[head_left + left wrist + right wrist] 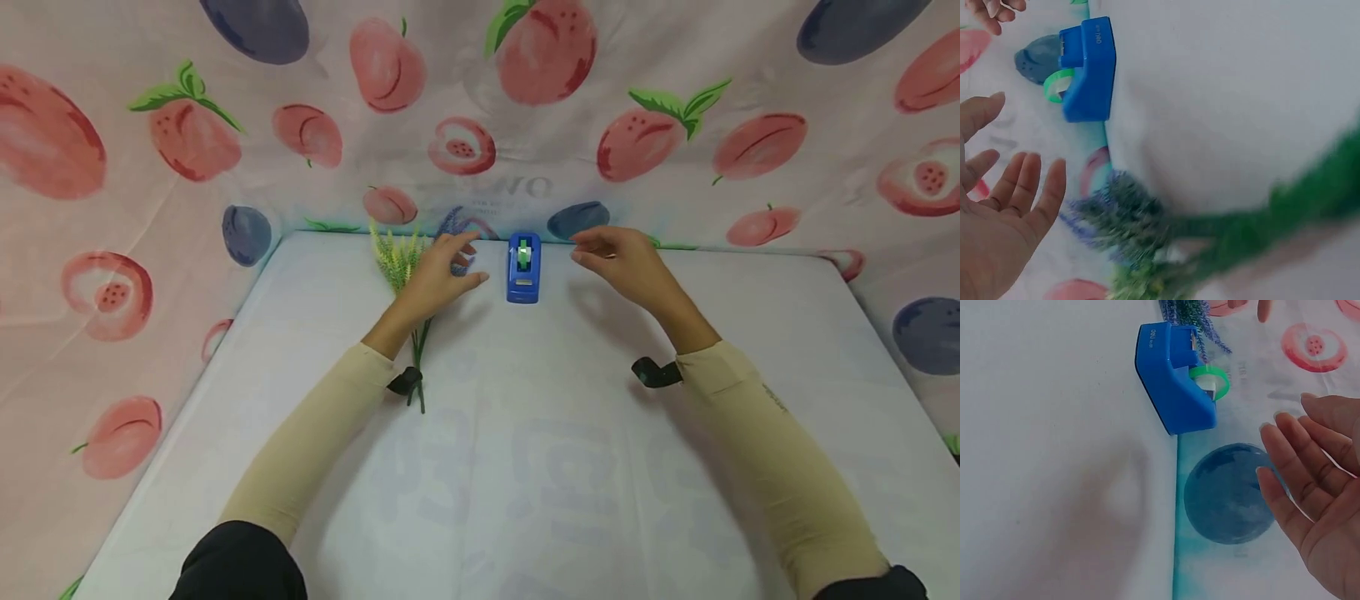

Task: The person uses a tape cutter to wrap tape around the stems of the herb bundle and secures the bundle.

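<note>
A blue tape dispenser (pixel 523 279) with a green roll stands at the table's far edge, between the two hands. My left hand (pixel 441 271) hovers over artificial flowers, its fingers loosely bent and holding nothing. The flowers (pixel 395 260) have yellow-green and purple heads and green stems, and lie partly hidden under that hand and wrist. To the right of the dispenser my right hand (pixel 621 262) hangs above the table, fingers relaxed and apart from anything. In the right wrist view the dispenser (pixel 1175 378) shows its side and green tape roll (pixel 1221 381).
A white-covered table (pixel 547 467) spreads beneath both arms. Behind it hangs a pink cloth (pixel 465 75) printed with peaches and dark blue fruit, which also runs down the left and right sides. Dark straps with small cameras sit at both wrists.
</note>
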Demonstrator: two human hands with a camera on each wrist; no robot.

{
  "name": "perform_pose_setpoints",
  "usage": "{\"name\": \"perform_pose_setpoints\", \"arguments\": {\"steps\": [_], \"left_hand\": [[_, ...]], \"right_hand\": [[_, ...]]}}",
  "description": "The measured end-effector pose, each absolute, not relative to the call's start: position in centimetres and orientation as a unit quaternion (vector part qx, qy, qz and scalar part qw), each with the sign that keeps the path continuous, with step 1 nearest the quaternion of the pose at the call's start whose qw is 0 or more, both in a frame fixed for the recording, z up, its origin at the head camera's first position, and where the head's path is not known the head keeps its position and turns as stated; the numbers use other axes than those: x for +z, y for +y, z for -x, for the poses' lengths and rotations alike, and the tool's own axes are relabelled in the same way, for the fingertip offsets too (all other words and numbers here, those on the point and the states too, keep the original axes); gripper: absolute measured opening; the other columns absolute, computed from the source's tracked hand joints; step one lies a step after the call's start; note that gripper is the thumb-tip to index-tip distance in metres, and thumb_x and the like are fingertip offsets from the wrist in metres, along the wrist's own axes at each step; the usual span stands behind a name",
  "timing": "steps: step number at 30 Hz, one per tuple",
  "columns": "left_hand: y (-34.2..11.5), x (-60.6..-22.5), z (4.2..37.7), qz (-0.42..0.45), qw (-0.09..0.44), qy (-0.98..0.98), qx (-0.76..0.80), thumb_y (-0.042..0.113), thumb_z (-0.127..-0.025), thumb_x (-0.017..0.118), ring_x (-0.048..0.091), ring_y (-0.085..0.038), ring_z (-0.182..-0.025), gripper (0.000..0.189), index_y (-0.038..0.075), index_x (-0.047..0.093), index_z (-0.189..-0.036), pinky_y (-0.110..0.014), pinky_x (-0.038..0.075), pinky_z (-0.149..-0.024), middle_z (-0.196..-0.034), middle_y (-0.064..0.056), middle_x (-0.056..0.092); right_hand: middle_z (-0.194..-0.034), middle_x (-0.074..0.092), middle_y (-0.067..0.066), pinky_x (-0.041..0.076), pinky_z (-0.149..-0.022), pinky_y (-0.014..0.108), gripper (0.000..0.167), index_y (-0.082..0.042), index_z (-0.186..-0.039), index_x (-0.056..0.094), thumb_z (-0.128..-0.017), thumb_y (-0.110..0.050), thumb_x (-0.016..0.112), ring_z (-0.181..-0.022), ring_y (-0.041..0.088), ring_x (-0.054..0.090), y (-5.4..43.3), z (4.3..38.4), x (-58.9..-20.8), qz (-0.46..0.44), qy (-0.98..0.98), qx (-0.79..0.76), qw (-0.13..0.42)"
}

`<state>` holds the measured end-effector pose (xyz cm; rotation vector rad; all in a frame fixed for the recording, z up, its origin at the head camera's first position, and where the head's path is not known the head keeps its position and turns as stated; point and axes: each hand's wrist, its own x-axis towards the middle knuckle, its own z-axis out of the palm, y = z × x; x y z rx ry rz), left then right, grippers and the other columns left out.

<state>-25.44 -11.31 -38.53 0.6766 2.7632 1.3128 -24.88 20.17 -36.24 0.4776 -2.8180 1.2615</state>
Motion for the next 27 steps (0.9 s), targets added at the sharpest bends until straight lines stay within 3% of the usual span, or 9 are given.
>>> {"name": "perform_pose_setpoints", "arguments": {"steps": [8,13,19,27], "left_hand": [[-9.6,-40.1,27.3,-0.174,0.080,0.823,0.534,0.013,-0.093,0.074,0.059,-0.027,-0.115,0.065,0.021,0.047,-0.153,-0.044,0.051,-0.095,-0.137,-0.019,0.055],[-8.4,-40.6,28.4,-0.161,0.095,0.806,0.561,0.006,-0.094,0.071,0.057,-0.028,-0.112,0.064,0.015,0.047,-0.153,-0.043,0.052,-0.089,-0.134,-0.019,0.054],[-7.0,-40.9,29.4,-0.134,0.124,0.791,0.584,0.001,-0.092,0.071,0.058,-0.030,-0.109,0.064,0.016,0.050,-0.151,-0.047,0.056,-0.091,-0.127,-0.017,0.054],[-5.7,-41.8,30.5,-0.098,0.150,0.782,0.596,0.003,-0.090,0.075,0.059,-0.025,-0.105,0.066,0.025,0.053,-0.149,-0.047,0.056,-0.088,-0.121,-0.012,0.053]], "right_hand": [[-0.115,0.072,0.008,0.055,-0.086,0.031,0.035,-0.007,-0.128,0.069,-0.098,-0.024,0.070,-0.103,0.020,0.066,19.1,26.8,-37.5,-0.178,-0.879,0.442,-0.012],[-0.114,0.072,0.011,0.055,-0.092,0.039,0.034,-0.005,-0.130,0.067,-0.099,-0.018,0.068,-0.101,0.025,0.069,18.2,27.8,-38.1,-0.185,-0.866,0.463,-0.033],[-0.108,0.071,0.017,0.054,-0.093,0.046,0.035,-0.001,-0.130,0.066,-0.099,-0.017,0.068,-0.101,0.037,0.068,17.2,28.8,-38.6,-0.191,-0.861,0.467,-0.055],[-0.106,0.070,0.018,0.054,-0.090,0.055,0.036,-0.004,-0.131,0.067,-0.099,-0.020,0.069,-0.095,0.034,0.067,16.0,29.6,-39.0,-0.196,-0.852,0.479,-0.082]]}}
